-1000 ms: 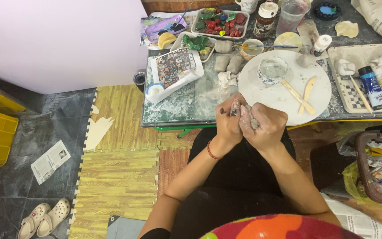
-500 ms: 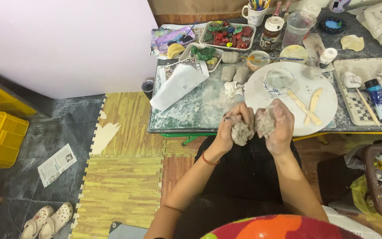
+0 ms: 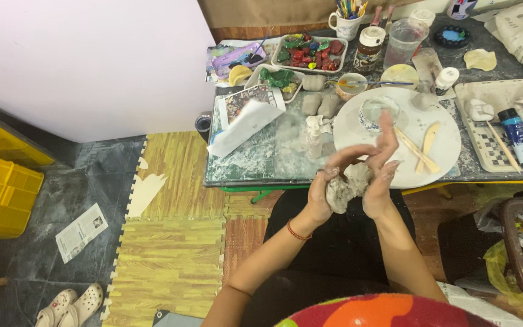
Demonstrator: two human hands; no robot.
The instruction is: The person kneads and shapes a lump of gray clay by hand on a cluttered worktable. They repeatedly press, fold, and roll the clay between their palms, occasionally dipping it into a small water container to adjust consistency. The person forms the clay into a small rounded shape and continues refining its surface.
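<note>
Hands meet just in front of the near edge of the worktop [image 3: 255,169], above the person's lap. Left hand [image 3: 322,197], with a red band at the wrist, has its grip clenched around a lump of grey clay [image 3: 346,186]. Right hand [image 3: 384,175] presses against the other side of the same lump, palm on the clay, fingers [image 3: 387,134] stretched up and loose rather than curled.

Beyond the hands, on the worktop toward its right half, lies a round white board [image 3: 437,151] smeared with clay. Two flat wooden tools [image 3: 422,145] rest on it, near a small clear glass dish [image 3: 378,111]. Left of the board lie grey clay pieces [image 3: 320,104] and a folded paper sheet [image 3: 243,126]. Along the far edge stand a tray of coloured pieces [image 3: 310,53], a mug of brushes [image 3: 347,23] and a clear plastic cup [image 3: 404,41].
</note>
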